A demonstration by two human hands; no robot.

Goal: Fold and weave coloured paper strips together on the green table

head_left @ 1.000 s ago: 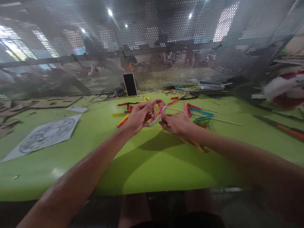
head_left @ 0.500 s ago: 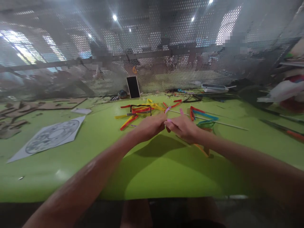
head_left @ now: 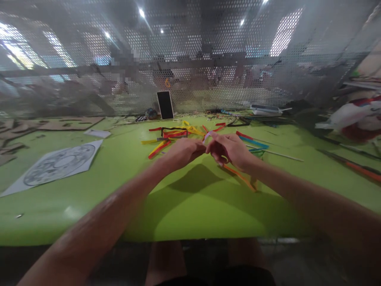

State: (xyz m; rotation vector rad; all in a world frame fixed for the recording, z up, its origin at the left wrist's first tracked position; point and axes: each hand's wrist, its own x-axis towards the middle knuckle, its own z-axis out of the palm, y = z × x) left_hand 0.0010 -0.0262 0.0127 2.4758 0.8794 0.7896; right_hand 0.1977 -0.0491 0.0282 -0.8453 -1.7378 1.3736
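A pale purple strip [head_left: 208, 136] rises between my two hands, above the green table [head_left: 184, 214]. My right hand [head_left: 228, 150] pinches it between thumb and forefinger, its other fingers curled below. Close beside it, my left hand [head_left: 187, 153] has its fingers pressed together near the strip's lower end; what they hold is hidden. Behind my left hand lie folded red, yellow and black strips [head_left: 175, 134]. Red and blue strips [head_left: 253, 142] and an orange strip [head_left: 241, 177] lie around my right hand, beside a thin pale stick [head_left: 285, 156].
A printed paper [head_left: 64, 163] and cut cardboard [head_left: 68, 123] lie at the left. A dark-screened phone [head_left: 165, 105] leans upright near the perforated metal screen [head_left: 190, 75]. A white tray-like object [head_left: 266, 110] stands at the back. An orange-handled tool [head_left: 361, 169] lies far right.
My right hand has shifted up to the purple strip's upper part, its fingers loosening from beside my left hand. The view has tilted slightly, so the table appears a little higher.
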